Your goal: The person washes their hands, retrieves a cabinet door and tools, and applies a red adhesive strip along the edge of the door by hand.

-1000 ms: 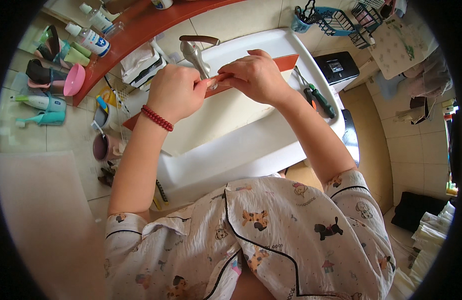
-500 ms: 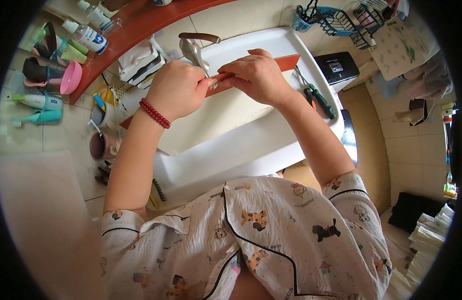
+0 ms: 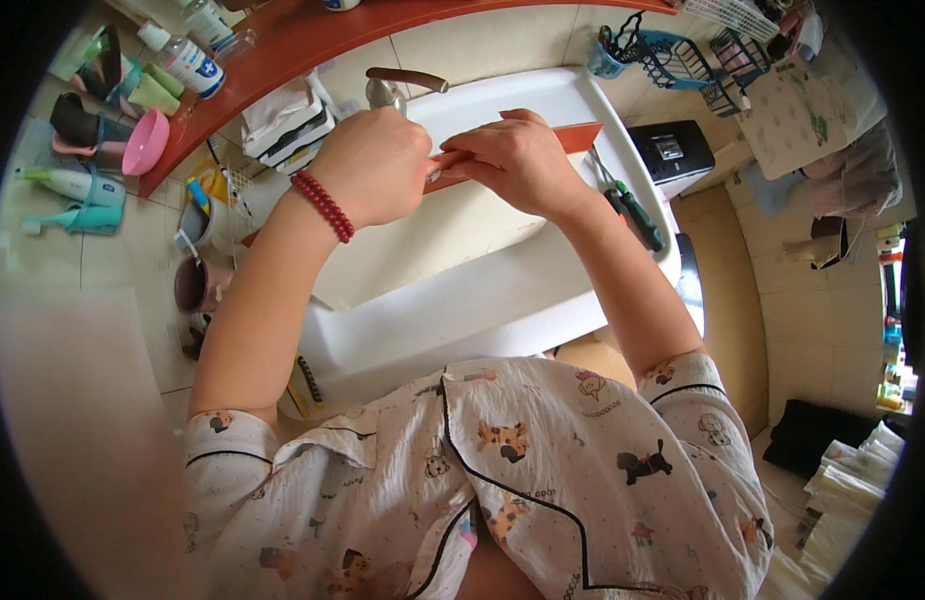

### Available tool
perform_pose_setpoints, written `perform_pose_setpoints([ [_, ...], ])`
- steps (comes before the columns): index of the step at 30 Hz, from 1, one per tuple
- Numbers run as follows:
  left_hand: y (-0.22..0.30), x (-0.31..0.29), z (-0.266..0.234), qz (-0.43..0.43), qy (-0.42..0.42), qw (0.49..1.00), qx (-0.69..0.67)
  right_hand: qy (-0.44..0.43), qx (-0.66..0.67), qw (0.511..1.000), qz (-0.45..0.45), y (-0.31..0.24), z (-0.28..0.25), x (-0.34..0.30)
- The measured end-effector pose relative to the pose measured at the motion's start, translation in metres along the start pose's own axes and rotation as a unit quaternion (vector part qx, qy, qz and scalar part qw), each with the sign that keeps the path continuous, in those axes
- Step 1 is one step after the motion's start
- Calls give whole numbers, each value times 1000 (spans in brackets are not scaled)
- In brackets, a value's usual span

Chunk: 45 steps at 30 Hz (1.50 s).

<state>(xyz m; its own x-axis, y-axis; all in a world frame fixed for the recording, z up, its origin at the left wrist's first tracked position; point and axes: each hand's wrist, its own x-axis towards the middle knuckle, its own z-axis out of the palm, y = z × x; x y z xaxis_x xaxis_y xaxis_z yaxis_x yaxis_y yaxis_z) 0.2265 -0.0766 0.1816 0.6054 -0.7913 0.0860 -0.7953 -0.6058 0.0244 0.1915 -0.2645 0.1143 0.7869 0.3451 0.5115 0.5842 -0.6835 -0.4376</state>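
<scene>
A cream board (image 3: 423,250) with a reddish-brown edge (image 3: 580,136) rests across the white washbasin (image 3: 483,325), its red edge on the far side. My left hand (image 3: 378,165), with a red bead bracelet (image 3: 323,207) at the wrist, is closed in a fist over that edge. Beside it my right hand (image 3: 521,165) has its fingers bent and pressed together at the same edge, their tips pointing to the left hand. Something small and pale shows between the two hands; its kind is too hidden to tell.
The tap (image 3: 387,93) stands just beyond my left hand. On the basin's right rim lie screwdrivers (image 3: 639,215). A yellow-and-black utility knife (image 3: 307,380) is by my left elbow. A red shelf (image 3: 313,45) with bottles curves behind; a black box (image 3: 671,150) stands at the right.
Both hands stay at the board's red edge. My left fist has moved slightly right and turned, hiding more of the small piece. The whole view has shifted a little.
</scene>
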Motion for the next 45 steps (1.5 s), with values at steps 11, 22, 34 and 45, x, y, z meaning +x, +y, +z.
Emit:
perform_pose_setpoints([
  [11,-6,-18,-13,53,12,986,-155,26,-2,999,-32,2,-2,-10],
  [22,-5,-30,-6,-51,45,971,-228,5,21,1000,10,3,1,-3],
  [34,-8,-35,10,-48,102,962,-249,49,31,998,-14,6,7,-4],
  [45,-6,-36,11,-106,85,941,-309,23,14,999,-18,2,1,1],
])
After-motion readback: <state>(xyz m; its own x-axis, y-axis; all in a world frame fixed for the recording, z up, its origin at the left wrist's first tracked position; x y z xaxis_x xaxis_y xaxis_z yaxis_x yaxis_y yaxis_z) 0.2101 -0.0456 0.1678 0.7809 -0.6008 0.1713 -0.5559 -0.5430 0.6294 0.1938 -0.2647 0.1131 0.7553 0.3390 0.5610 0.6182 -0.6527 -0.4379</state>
